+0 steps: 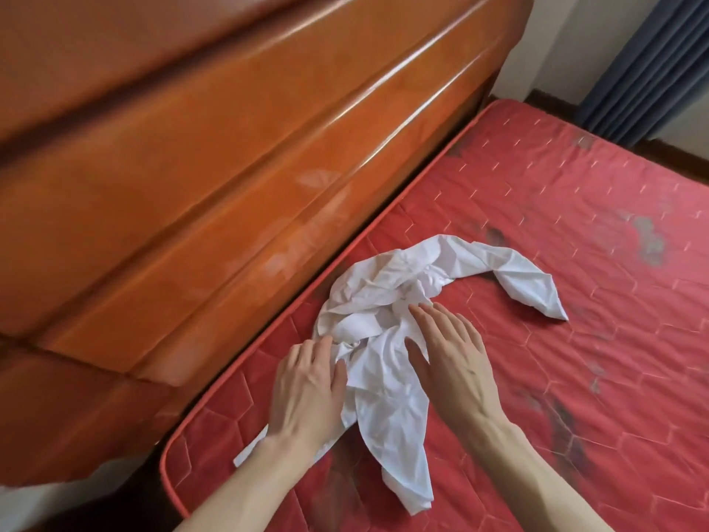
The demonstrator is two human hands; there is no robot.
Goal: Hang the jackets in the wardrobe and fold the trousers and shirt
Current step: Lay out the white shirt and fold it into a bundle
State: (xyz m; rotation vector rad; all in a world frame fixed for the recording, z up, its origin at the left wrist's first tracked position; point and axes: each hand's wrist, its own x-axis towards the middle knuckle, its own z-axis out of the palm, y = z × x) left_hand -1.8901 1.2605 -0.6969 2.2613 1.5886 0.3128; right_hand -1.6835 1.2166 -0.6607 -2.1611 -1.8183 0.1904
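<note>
So there's just one garment here, a crumpled white shirt (387,320), lying on the red quilted mattress (575,263) near its left edge, right beside the glossy orange wooden headboard (192,167). One sleeve trails off to the far right, another toward the near side. Two hands, both laid flat on it with fingers straight: left hand (307,385) on the shirt's left edge, right hand (452,351) on the middle. Neither is gripping anything. One blue curtain (652,63) far right.

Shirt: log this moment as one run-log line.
shirt: crumpled, unfolded on red mattress | left hand: flat on shirt | right hand: flat on shirt | step: spreading, fold not begun
</note>
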